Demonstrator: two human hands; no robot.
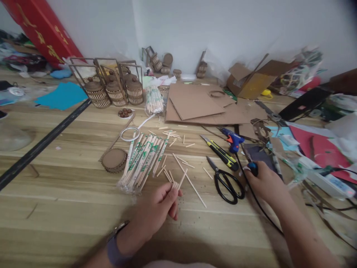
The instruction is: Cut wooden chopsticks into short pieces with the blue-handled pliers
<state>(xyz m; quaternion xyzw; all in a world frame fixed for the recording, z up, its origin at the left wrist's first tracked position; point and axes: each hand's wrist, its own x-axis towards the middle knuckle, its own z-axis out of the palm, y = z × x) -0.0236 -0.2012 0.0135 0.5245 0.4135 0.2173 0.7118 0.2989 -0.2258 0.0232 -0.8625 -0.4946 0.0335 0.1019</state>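
My left hand [164,203], with a watch on its wrist, is closed in a pinch on several short wooden stick pieces [175,185]. To the right, my right hand [264,180] is closed around a small dark-blue object [253,168], mostly hidden by the fingers. Between the hands lie black-handled scissors [227,184] with their blades together and a yellow-black utility knife [221,152]. A blue hot glue gun [233,139] lies behind them. Loose stick pieces [185,163] are scattered beyond my left hand, beside a pile of paper-wrapped chopsticks [145,158].
Small lidded baskets with tall handles [111,91] stand at the back left. Flat cardboard sheets [195,102] and an open carton [251,82] lie farther back. A round cardboard disc [114,160] is left of the chopsticks. A power strip [325,178] and a black cable [260,203] run at right.
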